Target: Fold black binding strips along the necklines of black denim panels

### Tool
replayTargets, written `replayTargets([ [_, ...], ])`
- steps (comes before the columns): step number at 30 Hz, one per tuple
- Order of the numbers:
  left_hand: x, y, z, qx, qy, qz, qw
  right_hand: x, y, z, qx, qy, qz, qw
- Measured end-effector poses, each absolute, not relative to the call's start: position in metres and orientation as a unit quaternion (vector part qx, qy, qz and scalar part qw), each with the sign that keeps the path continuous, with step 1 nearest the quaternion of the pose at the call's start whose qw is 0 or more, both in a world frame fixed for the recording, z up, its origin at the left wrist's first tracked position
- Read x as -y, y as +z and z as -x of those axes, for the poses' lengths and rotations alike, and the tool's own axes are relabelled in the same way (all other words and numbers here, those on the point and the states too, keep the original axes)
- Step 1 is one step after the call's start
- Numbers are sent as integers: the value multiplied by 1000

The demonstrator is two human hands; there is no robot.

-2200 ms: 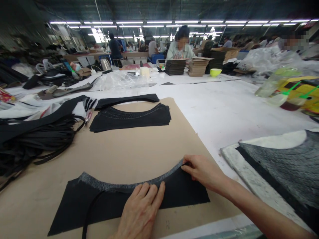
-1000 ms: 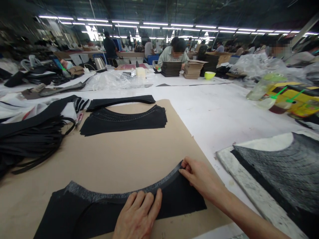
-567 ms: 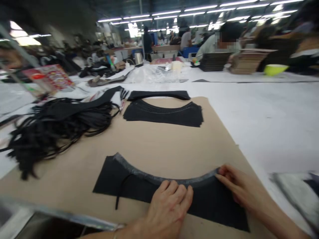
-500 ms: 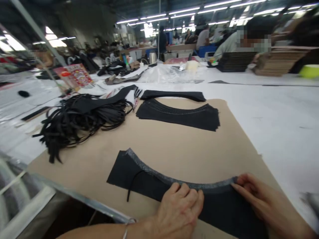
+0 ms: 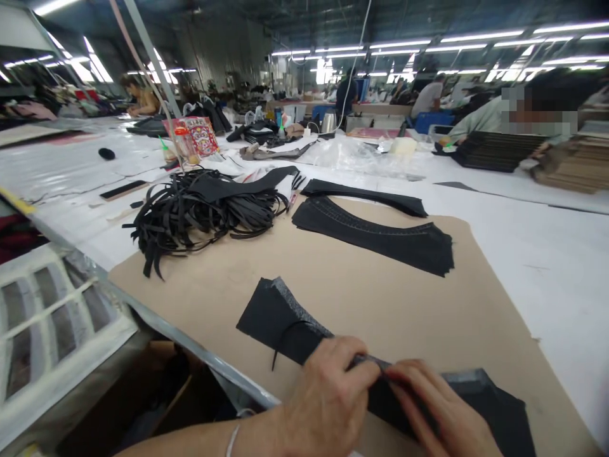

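A black curved fabric piece (image 5: pixel 278 314) with a grey edge lies on a brown cardboard sheet (image 5: pixel 361 295) at the near table edge. My left hand (image 5: pixel 328 397) is curled over the piece's curved edge, its fingertips pressing on the edge trim. My right hand (image 5: pixel 440 416) sits just to its right, fingers together and closed on the same trim, tips touching the left hand's. A thin black strip (image 5: pixel 285 333) hangs loose across the piece's left end. The middle of the piece is hidden under both hands.
A stack of black curved pieces (image 5: pixel 380 235) lies further back on the cardboard. A tangled pile of black strips (image 5: pixel 200 206) is at the left, with a red packet (image 5: pixel 197 134) behind it. A seated co-worker (image 5: pixel 480 117) handles dark card stacks (image 5: pixel 495 152). The metal table edge (image 5: pixel 166 320) runs at left.
My view has swung to the left. My right hand slid left along the curved edge and now meets my left hand, whose flat fingers have curled over the trim.
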State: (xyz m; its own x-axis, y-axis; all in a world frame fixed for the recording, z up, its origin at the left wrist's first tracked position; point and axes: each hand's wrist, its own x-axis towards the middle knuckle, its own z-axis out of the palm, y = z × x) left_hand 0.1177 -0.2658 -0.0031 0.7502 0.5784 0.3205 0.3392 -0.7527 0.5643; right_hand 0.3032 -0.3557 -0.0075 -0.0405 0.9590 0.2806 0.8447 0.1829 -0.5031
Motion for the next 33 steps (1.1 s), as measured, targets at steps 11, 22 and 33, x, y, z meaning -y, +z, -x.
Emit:
replayTargets([
  [11, 199, 6, -77, -409, 105, -892, 161, 333, -35, -264, 772, 54, 598, 208],
  [22, 161, 21, -74, -399, 56, -812, 421, 321, -29, -263, 775, 72, 600, 183],
  [33, 153, 15, -85, -420, 42, -861, 285, 322, -37, -262, 795, -10, 585, 160],
])
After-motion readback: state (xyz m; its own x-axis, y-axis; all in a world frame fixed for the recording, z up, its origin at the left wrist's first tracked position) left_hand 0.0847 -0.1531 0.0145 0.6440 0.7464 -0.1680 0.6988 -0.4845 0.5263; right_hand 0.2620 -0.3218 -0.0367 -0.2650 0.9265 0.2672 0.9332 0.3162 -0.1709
